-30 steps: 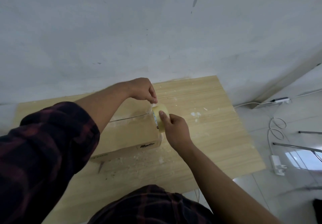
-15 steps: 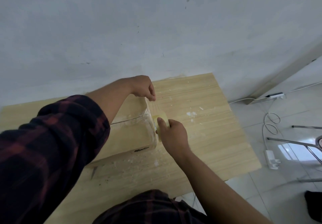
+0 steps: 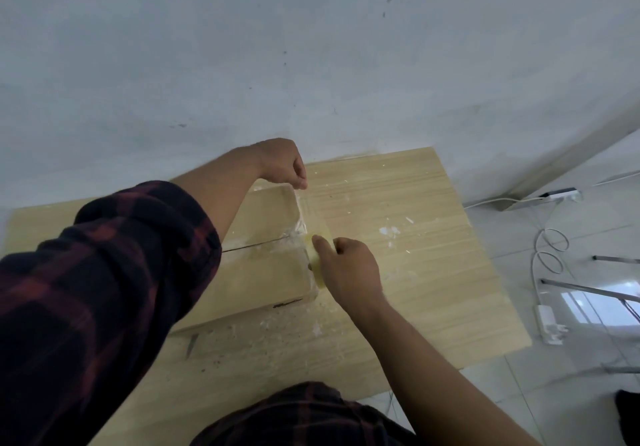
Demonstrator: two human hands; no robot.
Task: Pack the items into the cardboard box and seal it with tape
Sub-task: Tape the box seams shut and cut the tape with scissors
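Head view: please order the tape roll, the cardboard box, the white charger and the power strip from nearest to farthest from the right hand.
1. tape roll, gripped in the right hand.
2. cardboard box, just left of that hand, on the table.
3. white charger and power strip, both on the floor at the right; too close to call.

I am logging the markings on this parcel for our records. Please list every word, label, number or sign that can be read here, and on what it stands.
Cardboard box: one small dark print on its near side, too small and blurred to read.
Tape roll, tape strip, table: no text visible.
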